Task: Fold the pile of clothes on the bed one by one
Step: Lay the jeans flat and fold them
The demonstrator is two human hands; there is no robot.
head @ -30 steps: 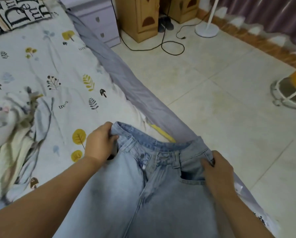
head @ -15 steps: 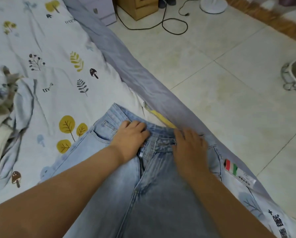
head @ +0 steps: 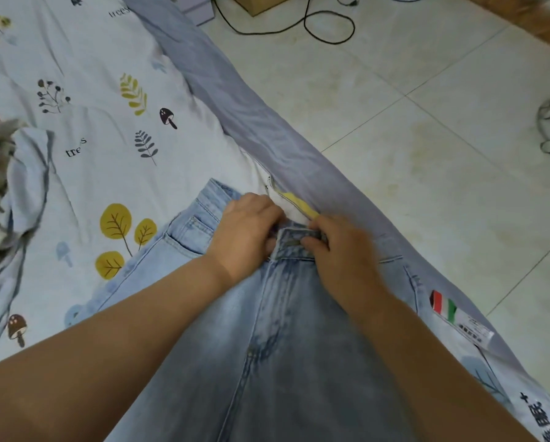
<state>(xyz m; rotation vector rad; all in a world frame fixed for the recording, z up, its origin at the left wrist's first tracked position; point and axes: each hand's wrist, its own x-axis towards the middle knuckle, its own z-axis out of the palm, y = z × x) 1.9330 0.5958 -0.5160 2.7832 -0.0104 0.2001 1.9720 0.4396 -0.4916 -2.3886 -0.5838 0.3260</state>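
A pair of light blue jeans [head: 267, 362] lies front up on the bed [head: 108, 129], waistband pointing away from me, near the bed's right edge. My left hand [head: 246, 229] and my right hand [head: 337, 247] meet at the middle of the waistband. Each hand pinches the denim on its side of the fly, by the button. A pile of unfolded clothes [head: 2, 173], pale blue and cream, lies at the left edge of the view.
The bed's grey side panel [head: 267, 129] runs diagonally from the top to the lower right. Beyond it is tiled floor [head: 410, 138] with a black cable [head: 327, 30]. A striped label [head: 458, 317] sticks out at the bed's edge.
The jeans were laid flat on the bed. Both hands moved from the waistband's outer sides to its middle and now pinch it at the fly. The view tilted further down.
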